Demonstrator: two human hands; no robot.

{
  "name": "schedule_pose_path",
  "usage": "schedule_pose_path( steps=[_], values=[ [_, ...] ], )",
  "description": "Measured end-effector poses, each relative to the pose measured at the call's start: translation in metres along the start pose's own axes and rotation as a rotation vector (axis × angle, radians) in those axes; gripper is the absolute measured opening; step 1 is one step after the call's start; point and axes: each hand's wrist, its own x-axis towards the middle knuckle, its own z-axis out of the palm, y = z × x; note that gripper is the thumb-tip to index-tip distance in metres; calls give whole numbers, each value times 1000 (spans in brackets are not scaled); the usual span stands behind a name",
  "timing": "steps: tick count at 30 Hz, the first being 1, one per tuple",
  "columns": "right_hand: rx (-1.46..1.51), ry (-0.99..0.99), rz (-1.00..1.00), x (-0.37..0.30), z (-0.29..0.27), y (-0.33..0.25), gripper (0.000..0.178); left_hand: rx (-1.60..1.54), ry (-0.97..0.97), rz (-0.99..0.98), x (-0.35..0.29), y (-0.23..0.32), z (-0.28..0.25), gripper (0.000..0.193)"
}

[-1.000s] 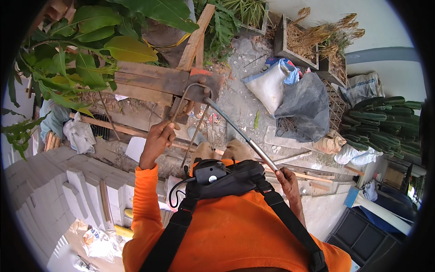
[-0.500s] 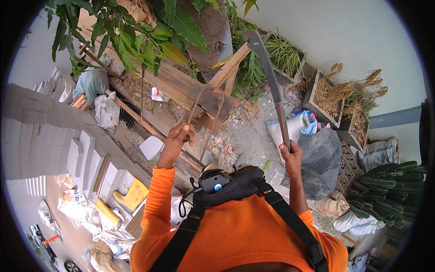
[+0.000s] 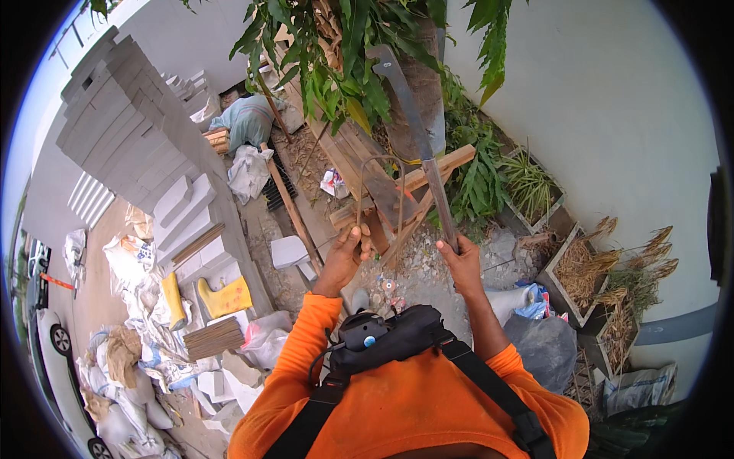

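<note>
My left hand point(image 3: 344, 258) has its fingers closed round one leg of a thin metal rod point(image 3: 382, 157) bent into a narrow U, with the curve pointing up and away from me. The right hand point(image 3: 461, 266) grips the lower end of the long handle of a machete point(image 3: 423, 149). Its dark, hooked blade slants up and to the left, in front of the tree trunk point(image 3: 428, 96). Just beyond both hands are rough wooden planks point(image 3: 359, 157) and a wooden brace point(image 3: 451, 158). The rod's curve overlaps the planks in view; whether they touch, I cannot tell.
Leafy branches point(image 3: 359, 46) hang over the planks. Grey blocks point(image 3: 126, 122) are stacked at left, with yellow boots point(image 3: 225, 297) nearby. Planter boxes point(image 3: 577, 268) line the right wall. Rubble point(image 3: 417, 279) covers the ground ahead. A dark plastic sheet point(image 3: 539, 348) lies at right.
The view has swung, so the scene lies further right. The machete has moved left, closer to my left hand, its blade now before the trunk. Both hands keep their holds.
</note>
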Motion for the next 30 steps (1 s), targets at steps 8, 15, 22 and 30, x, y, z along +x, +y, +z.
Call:
schedule_pose_path(
  steps=[8,15,22,30],
  values=[
    [58,-73,23,12,-16,-37,39,640,-213,-163,-2,75,1,38],
    [170,-173,64,16,-25,-33,32,819,-431,-384,49,105,7,38],
    [136,-160,174,21,-12,-6,26,1156,-559,-306,110,109,23,43],
    [123,-105,368,41,32,9,28,1441,-626,-43,192,91,-22,45]
  ],
)
